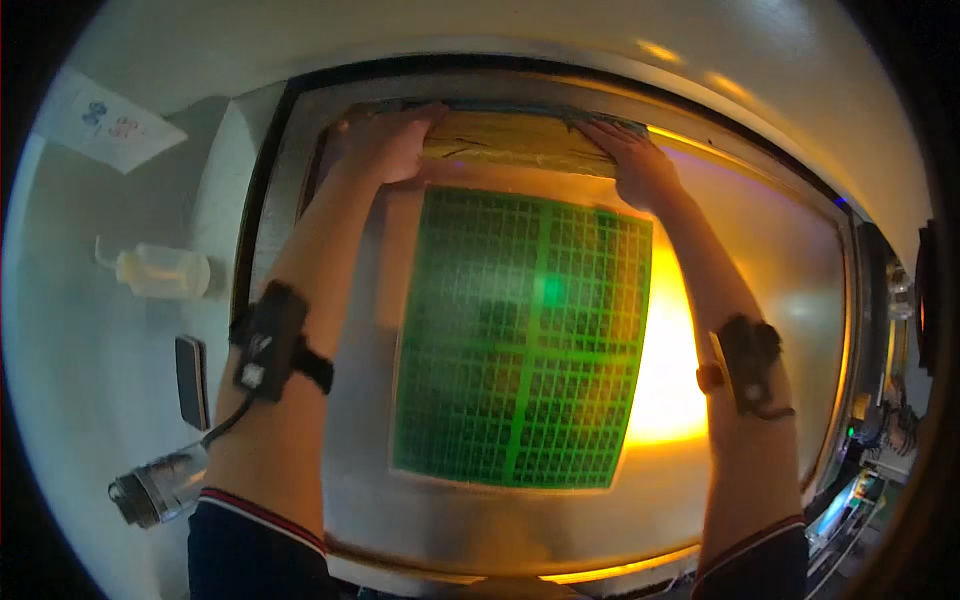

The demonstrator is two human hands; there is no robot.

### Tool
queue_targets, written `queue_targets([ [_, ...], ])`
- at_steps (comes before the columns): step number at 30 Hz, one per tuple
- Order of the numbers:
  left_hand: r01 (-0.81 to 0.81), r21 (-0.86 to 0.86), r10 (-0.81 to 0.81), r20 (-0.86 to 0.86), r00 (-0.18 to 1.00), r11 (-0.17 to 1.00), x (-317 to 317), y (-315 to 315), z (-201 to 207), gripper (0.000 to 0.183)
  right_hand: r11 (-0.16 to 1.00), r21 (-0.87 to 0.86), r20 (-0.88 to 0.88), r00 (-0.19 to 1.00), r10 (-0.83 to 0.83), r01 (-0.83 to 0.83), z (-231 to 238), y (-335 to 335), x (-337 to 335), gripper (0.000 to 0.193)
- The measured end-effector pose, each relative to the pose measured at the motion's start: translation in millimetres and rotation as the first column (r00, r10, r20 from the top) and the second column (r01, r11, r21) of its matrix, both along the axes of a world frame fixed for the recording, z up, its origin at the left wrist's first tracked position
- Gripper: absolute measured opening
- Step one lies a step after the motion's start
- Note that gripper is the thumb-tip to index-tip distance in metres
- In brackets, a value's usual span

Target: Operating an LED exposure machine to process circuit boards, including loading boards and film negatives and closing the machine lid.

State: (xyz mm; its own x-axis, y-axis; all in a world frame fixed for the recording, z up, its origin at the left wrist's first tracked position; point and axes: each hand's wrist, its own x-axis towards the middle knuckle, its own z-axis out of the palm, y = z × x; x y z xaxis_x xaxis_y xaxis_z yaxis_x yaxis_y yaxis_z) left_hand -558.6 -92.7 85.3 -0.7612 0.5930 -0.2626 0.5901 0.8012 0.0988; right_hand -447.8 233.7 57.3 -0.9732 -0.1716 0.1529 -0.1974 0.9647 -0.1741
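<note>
A green panel [480, 300] with a dense grid of small dark marks lies in front of me, divided by plain green bands. Beyond its far edge runs a yellowish, wrinkled strip [520, 140]. My left hand [395, 145] rests at the strip's left end, fingers pointing toward the far edge and partly hard to make out. At the right end, my right hand [640, 165] lies with its fingers stretched out over the strip. Both forearms reach across on either side of the panel, each with a black strapped-on device.
The panel sits within a large metal-rimmed surface with a dark border [262, 190]; bright yellow light [670, 350] glows right of it. At left are a white squeeze bottle [165, 271], a dark flat object [191, 382], a clear cylinder [160, 488] and a paper sheet [108, 122].
</note>
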Motion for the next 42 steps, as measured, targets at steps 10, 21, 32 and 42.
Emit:
queue_targets([
  [10,0.104,-0.102,-0.104,0.008,0.995,0.989,196.3,-109.1,16.2,0.071,0.987,0.152,0.14,0.99,0.034,-0.056,20.4,-118.3,227.6,0.067],
  [21,0.296,-0.169,-0.27,0.159,0.95,0.94,495.5,-176.7,26.6,0.074,0.999,-0.016,0.361,0.932,0.039,-0.035,43.5,-172.3,547.1,0.069],
  [32,0.116,0.09,-0.131,0.182,0.975,0.989,372.2,-68.1,28.2,0.067,1.0,-0.016,0.205,0.979,0.013,-0.009,27.1,-68.1,421.2,0.061],
  [42,0.096,0.082,-0.086,-0.121,0.989,0.992,129.5,84.0,6.0,0.073,1.0,-0.009,0.007,1.0,-0.016,0.016,-18.6,86.6,152.7,0.064],
])
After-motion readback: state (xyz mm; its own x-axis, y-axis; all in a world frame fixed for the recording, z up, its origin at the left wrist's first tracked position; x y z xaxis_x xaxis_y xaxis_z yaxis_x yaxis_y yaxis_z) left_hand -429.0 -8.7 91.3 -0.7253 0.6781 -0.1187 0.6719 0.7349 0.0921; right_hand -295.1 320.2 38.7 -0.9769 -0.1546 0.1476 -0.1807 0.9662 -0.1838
